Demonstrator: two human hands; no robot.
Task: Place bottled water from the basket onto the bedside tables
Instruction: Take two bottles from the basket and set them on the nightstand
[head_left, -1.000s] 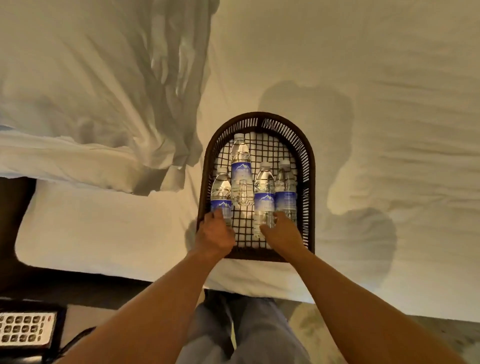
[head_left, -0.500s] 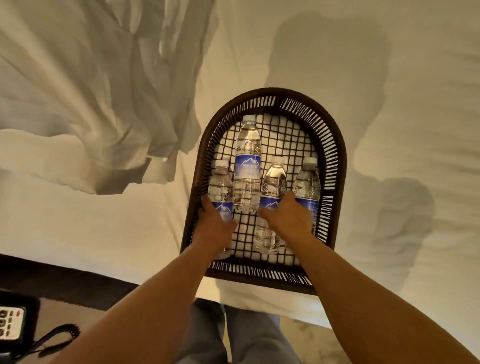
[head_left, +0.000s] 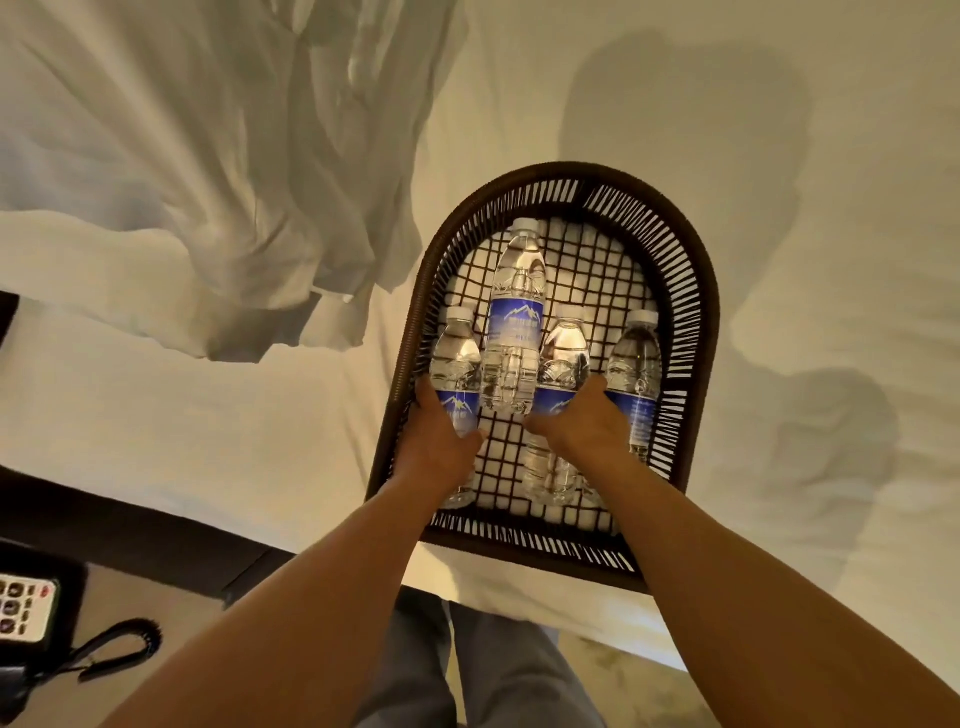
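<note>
A dark woven basket (head_left: 698, 291) lies on the white bed, holding several clear water bottles with blue labels. My left hand (head_left: 441, 441) is wrapped around the leftmost bottle (head_left: 457, 358) at its label. My right hand (head_left: 582, 426) is closed over the third bottle (head_left: 563, 348), whose base shows below my palm. A taller bottle (head_left: 514, 312) lies between the two hands, and another small bottle (head_left: 636, 358) lies at the right by the basket wall. Both held bottles still lie on the basket floor.
A crumpled white duvet (head_left: 208, 208) is heaped on the bed to the left of the basket. At the bottom left, a bedside table (head_left: 156, 587) carries a black telephone (head_left: 26, 613) with a coiled cord. My legs stand at the bed's edge.
Both hands have slid further up the bottles and closed around them. The view has shifted closer to the basket, and the telephone has slipped toward the left edge.
</note>
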